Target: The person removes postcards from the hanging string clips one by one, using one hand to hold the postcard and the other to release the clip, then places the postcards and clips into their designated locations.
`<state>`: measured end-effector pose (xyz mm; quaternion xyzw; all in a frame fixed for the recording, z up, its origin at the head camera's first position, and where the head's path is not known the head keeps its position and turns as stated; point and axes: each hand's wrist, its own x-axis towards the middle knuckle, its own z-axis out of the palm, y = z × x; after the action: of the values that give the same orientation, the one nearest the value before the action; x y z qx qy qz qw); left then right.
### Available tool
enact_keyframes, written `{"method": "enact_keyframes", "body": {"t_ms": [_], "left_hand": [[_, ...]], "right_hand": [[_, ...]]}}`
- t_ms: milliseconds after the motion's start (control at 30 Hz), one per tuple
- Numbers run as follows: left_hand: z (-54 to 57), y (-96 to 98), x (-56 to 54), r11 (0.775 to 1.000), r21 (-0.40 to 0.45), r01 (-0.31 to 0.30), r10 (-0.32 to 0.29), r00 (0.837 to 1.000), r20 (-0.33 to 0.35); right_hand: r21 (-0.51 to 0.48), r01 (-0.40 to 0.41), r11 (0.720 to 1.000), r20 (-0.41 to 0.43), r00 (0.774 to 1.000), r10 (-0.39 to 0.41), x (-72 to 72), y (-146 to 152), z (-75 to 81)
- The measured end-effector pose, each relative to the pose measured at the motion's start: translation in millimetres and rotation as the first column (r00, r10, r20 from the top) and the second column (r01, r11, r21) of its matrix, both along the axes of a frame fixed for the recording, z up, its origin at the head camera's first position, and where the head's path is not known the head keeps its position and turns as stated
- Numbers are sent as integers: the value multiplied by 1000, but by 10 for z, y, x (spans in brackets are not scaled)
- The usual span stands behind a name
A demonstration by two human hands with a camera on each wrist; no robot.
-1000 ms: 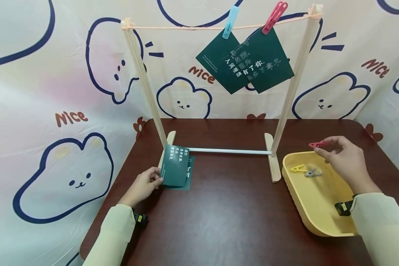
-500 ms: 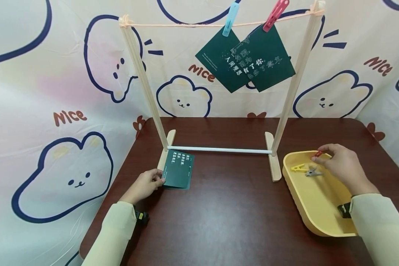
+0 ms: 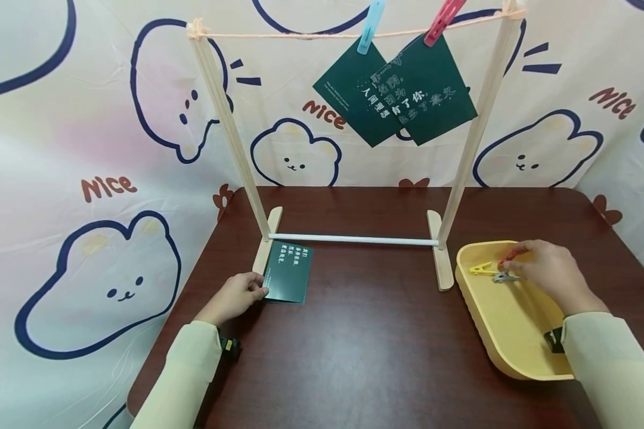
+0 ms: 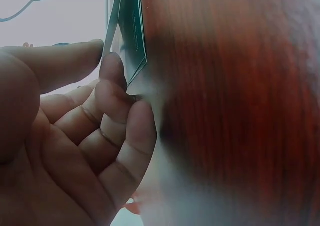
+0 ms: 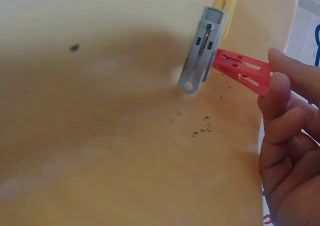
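In the head view my left hand pinches the lower left edge of a dark green card with white print. The left wrist view has the card's edge between thumb and index finger. A second card beneath it cannot be made out now. Inside the yellow tray, my right hand pinches the end of a red clothespin. Its other end meets or lies just behind a grey clothespin. Beyond the grey one is a yellow clothespin.
A wooden frame with two posts stands at the table's back, joined low by a white rod. On its string hang two overlapping green cards, under a blue clothespin and a pink clothespin.
My right hand has lowered the red clothespin into the tray, down beside the grey and yellow ones. My left hand has brought its card down over the one beneath.
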<state>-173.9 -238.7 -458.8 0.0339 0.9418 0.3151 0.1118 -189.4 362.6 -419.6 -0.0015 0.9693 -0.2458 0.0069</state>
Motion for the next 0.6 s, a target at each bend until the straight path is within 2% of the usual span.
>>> {"method": "enact_keyframes", "body": {"t_ms": [367,600], "left_hand": [[22,9,14,998,-55,-11,13,999,32],[29,-10,-1,997,-78,-16,19,999,33]], "right_hand": [[27,-24,999,85,996,22,-20,-14,-32],[23,11,1000,80,997,-13,-13,-3,-5]]}}
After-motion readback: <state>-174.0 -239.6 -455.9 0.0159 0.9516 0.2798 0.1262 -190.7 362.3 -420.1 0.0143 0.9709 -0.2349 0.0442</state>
